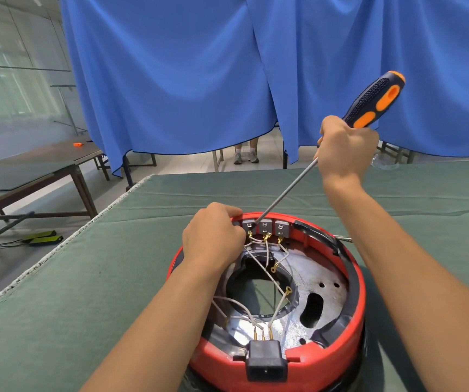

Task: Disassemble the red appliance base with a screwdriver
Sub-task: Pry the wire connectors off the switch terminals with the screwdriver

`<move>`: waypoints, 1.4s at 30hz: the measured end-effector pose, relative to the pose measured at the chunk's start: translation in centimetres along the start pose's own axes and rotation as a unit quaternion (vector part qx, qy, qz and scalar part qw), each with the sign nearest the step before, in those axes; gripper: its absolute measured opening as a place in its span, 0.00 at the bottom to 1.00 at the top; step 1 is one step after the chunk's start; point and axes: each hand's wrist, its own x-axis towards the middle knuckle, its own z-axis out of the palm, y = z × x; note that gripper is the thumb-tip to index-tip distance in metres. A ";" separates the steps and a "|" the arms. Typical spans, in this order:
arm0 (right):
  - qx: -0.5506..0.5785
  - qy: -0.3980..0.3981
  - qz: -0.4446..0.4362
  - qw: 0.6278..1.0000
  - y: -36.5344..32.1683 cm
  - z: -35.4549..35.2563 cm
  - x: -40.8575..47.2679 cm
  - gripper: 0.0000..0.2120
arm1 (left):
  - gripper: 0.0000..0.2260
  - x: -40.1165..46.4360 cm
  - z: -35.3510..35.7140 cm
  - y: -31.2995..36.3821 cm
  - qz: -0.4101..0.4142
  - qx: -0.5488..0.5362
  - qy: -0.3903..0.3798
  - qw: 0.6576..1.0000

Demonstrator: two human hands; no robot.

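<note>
While red appliance base (pixel 338 329) sits near front edge of green-covered table (pixel 86 278), left hand (pixel 213 239) grips far rim, right hand (pixel 343 148) curls round screwdriver (pixel 369 106); open cloth beyond, blue curtain (pixel 171 80) behind

The left hand (pixel 213 239) hides its own fingertips.

Glossy red plastic base (pixel 326 360), matt green cloth table (pixel 86 278).
</note>
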 end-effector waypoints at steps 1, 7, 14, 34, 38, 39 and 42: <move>-0.005 -0.004 0.004 1.000 0.3 0.0 0.2 0.11 | 0.17 0.0 0.0 0.0 0.000 0.000 -0.001 1.000; -0.045 -0.024 0.033 0.998 1.2 -0.2 -0.6 0.16 | 0.18 0.2 0.2 -0.2 -0.001 0.005 -0.004 1.000; 0.014 0.026 0.003 1.000 -1.6 -0.9 -1.3 0.10 | 0.18 0.0 0.2 -0.3 0.004 0.007 -0.005 1.000; 0.085 0.038 -0.047 0.995 -1.0 -0.7 -2.7 0.11 | 0.17 -0.1 0.1 -0.1 0.007 0.010 -0.002 1.000; 0.041 0.008 -0.081 0.996 -1.2 -0.5 -2.5 0.10 | 0.18 0.0 0.1 0.0 0.002 0.006 -0.003 1.000; 0.037 0.005 -0.083 0.996 -1.2 -0.5 -2.3 0.10 | 0.18 0.0 0.1 0.0 0.001 0.005 -0.004 1.000; 0.020 0.009 -0.060 0.998 -0.9 -0.3 -1.7 0.12 | 0.18 0.0 0.0 0.1 0.003 -0.002 -0.008 1.000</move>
